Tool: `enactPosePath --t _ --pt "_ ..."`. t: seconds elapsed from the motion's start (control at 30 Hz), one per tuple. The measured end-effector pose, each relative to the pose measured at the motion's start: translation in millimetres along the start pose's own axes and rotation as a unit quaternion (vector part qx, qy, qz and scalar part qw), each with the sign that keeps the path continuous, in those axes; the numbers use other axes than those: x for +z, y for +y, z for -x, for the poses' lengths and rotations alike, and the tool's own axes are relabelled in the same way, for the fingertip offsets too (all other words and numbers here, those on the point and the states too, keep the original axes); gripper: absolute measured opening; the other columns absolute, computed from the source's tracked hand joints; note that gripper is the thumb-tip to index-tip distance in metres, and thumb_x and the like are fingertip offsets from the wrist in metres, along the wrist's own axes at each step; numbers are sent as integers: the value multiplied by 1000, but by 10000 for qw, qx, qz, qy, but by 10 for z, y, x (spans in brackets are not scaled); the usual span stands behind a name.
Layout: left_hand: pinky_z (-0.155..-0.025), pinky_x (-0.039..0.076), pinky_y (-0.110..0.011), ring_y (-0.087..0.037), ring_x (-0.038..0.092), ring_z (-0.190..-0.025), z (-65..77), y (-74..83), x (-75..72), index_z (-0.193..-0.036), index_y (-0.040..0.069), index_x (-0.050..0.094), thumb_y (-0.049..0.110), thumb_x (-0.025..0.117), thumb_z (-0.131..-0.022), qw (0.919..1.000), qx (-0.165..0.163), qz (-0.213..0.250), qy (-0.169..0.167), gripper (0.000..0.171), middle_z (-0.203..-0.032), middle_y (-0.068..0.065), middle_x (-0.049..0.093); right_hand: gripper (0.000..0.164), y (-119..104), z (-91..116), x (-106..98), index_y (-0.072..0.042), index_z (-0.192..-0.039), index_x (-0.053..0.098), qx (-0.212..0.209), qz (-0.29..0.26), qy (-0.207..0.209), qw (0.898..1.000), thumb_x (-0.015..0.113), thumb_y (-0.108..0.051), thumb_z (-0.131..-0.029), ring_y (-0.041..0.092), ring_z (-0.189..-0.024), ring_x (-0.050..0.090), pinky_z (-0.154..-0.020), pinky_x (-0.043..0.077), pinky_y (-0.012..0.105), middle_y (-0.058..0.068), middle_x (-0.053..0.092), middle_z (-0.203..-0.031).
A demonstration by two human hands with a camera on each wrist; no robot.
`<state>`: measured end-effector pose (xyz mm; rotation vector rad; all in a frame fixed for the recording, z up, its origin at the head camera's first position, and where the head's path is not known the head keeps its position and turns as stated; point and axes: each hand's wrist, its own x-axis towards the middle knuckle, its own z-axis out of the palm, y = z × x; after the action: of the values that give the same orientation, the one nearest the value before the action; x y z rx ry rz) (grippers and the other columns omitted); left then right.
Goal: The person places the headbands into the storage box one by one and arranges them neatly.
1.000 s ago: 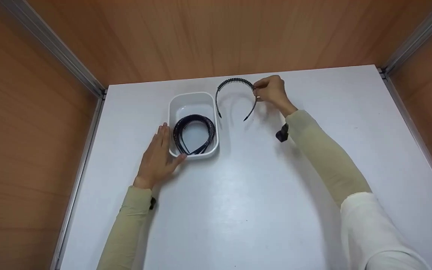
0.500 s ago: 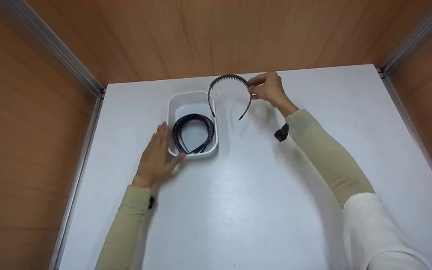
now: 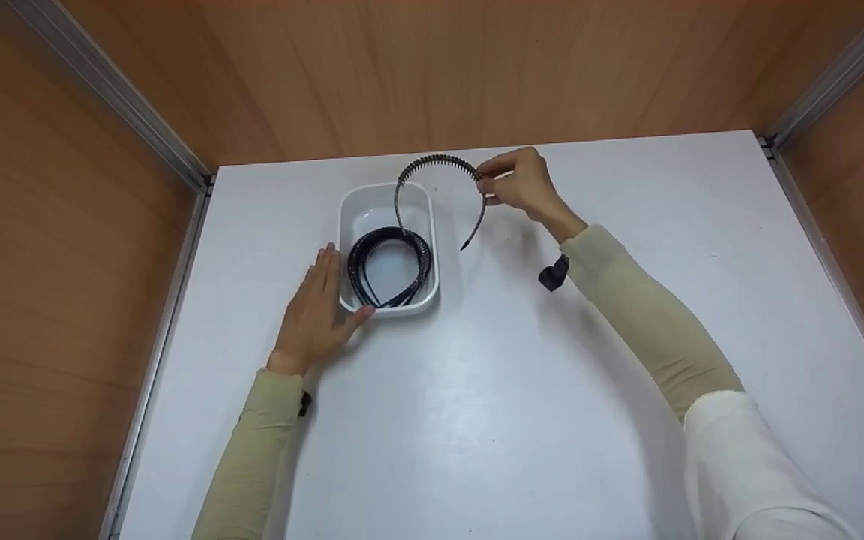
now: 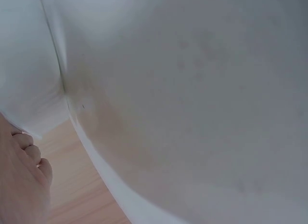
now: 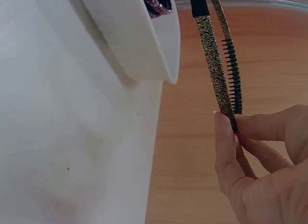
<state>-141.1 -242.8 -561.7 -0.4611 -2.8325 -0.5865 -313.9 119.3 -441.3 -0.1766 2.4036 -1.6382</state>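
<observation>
My right hand (image 3: 523, 184) pinches a toothed headband (image 3: 438, 160) by its right side, between thumb and fingertips. In the right wrist view the headband (image 5: 215, 65) shows gold glitter outside and black comb teeth inside. Its left arm overlaps the far part of a white plastic box (image 3: 436, 292) in the head view. Inside the box, at the near end, lies a loose ring of dark headbands (image 3: 355, 266). My left hand (image 3: 313, 315) rests with straight fingers along the box's left wall, its thumb at the near rim. The left wrist view shows part of that hand (image 4: 21, 180) at its edge.
The box stands on a white table (image 3: 432, 420) towards the back left. A wooden wall (image 3: 432, 75) rises behind the table, with another wooden panel (image 3: 49, 300) on the left. Metal rails (image 3: 154, 337) run along the panel edges.
My right hand has carried the headband leftward, from beside the box to where its left arm overlaps the box. The left hand and the box have stayed in place.
</observation>
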Motion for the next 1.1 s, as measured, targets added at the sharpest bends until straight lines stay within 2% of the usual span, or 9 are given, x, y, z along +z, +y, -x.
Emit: enactPosePath --t 0.47,0.67,1.1 --pt "-137 15 -46 -34 11 -167 9 3 -23 -169 -4 12 61 66 -99 9996 -114 -87 -225 110 -179 -20 13 25 -85 62 338 -1 -121 79 -122 -163 -337 9992 75 -1 -96 20 -94 75 -79 67 27 14 72 -116" --pt "-137 14 -45 -33 9 -167 3 14 -26 -168 -6 12 64 62 -99 9988 -160 -301 -359 110 -178 -21 12 25 -78 81 473 1 -119 80 16 -436 -472 9979 75 4 -95 18 -90 74 -79 67 28 13 71 -113" --pt "-137 13 -44 -33 9 -167 -20 28 -2 -168 -6 10 64 62 -100 9987 -193 -237 -408 111 -178 -21 11 25 -24 94 678 2 -118 80 92 -284 -594 9978 74 4 -93 18 -87 74 -77 67 28 15 73 -113"
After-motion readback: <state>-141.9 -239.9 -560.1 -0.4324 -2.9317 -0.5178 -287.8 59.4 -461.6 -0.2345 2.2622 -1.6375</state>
